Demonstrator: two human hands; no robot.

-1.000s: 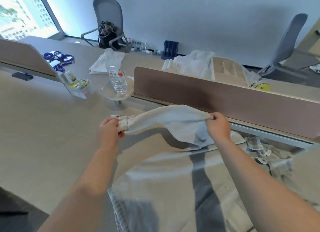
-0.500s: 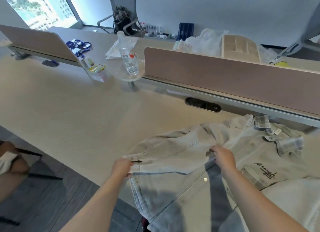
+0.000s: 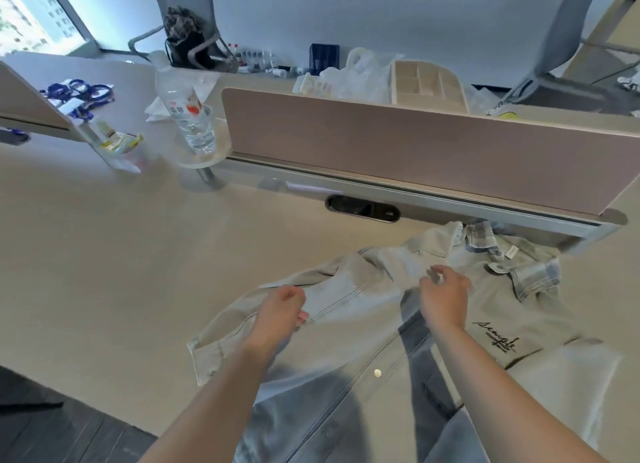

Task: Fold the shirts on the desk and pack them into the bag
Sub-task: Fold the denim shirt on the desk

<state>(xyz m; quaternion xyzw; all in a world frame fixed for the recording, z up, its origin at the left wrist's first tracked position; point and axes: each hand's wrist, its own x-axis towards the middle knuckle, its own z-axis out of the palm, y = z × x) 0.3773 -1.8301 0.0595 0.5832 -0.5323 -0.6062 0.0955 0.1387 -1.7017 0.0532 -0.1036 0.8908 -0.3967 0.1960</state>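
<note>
A pale denim shirt (image 3: 363,351) with a plaid collar lining and black script on the chest lies spread face up on the beige desk (image 3: 121,272), reaching the near edge. Its left sleeve (image 3: 332,289) lies flat, running out to the left. My left hand (image 3: 280,312) hovers over the middle of that sleeve with loosely curled fingers that hold no cloth. Near the shoulder, my right hand (image 3: 445,300) is just above the fabric with relaxed, parted fingers. I cannot pick out a packing bag with certainty.
A brown divider panel (image 3: 415,151) runs along the desk's far side. A water bottle (image 3: 183,106) stands on a small round stand at its left end, beside a clear cup of packets (image 3: 121,147). Behind the panel are a white plastic bag (image 3: 353,78), a wooden organiser (image 3: 426,85) and office chairs.
The sleeve, held up between both hands a second ago, was lowered onto the desk. Both hands have since let go, and the sleeve now lies flat.
</note>
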